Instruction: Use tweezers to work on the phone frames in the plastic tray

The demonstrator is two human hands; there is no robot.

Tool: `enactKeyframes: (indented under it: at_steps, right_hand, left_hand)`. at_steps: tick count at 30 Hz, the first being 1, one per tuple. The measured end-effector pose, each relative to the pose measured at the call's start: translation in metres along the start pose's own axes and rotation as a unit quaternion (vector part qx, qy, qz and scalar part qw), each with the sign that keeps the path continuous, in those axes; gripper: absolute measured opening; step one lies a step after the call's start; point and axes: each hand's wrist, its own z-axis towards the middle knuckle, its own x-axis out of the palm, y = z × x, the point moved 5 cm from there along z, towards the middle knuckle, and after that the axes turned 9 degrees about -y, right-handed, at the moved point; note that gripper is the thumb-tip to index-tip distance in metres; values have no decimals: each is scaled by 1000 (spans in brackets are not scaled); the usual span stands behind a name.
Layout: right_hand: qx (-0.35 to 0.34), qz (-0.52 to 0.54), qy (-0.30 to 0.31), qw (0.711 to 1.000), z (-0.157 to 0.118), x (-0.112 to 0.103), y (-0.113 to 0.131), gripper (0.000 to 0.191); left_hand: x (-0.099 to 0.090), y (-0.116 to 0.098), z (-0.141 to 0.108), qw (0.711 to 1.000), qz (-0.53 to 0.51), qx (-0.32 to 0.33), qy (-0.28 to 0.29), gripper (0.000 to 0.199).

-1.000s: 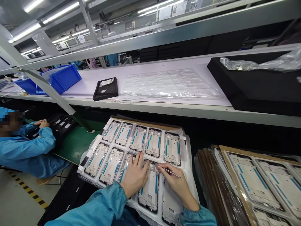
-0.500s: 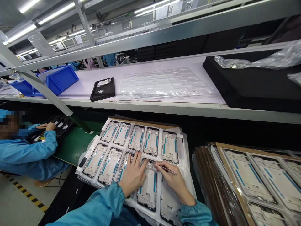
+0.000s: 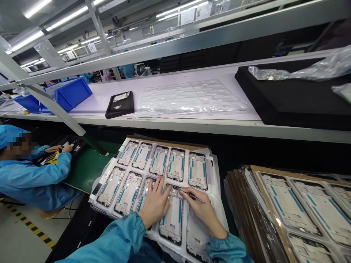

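A clear tray (image 3: 117, 146) holds two rows of metal phone frames with blue strips. My left hand (image 3: 155, 202) lies with its fingers spread over the front row, its fingertips at the top of one phone frame (image 3: 171, 223). Pinched in my right hand (image 3: 201, 210) are thin metal tweezers (image 3: 196, 198), whose tip is hidden by the fingers near that frame's top right corner. The frame at the front right (image 3: 196, 233) lies partly under my right hand and wrist and shows no blue strips.
More phone frames lie on a stack of trays (image 3: 285, 204) at right. Behind is a shelf (image 3: 175, 128) with a small black tray (image 3: 120, 106), clear plastic trays (image 3: 192, 98), blue bins (image 3: 72, 93) and black foam (image 3: 301, 98). A person in blue (image 3: 35, 179) works at left.
My hands and the tweezers stay almost in place. The person at left has raised their head slightly and shifted their hands to the right.
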Motion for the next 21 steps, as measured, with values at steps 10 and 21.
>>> enactKeyframes:
  at_steps: [10,21]
  right_hand:
    - [4,-11,18,1000,-1,1,-3,28]
    - [-13,-7,28,1000,0,2,1,24]
  left_hand:
    - [2,1,-3,1000,-14,-3,-15,58]
    - [-2,0,-1,1000,-8,-11,-4,52]
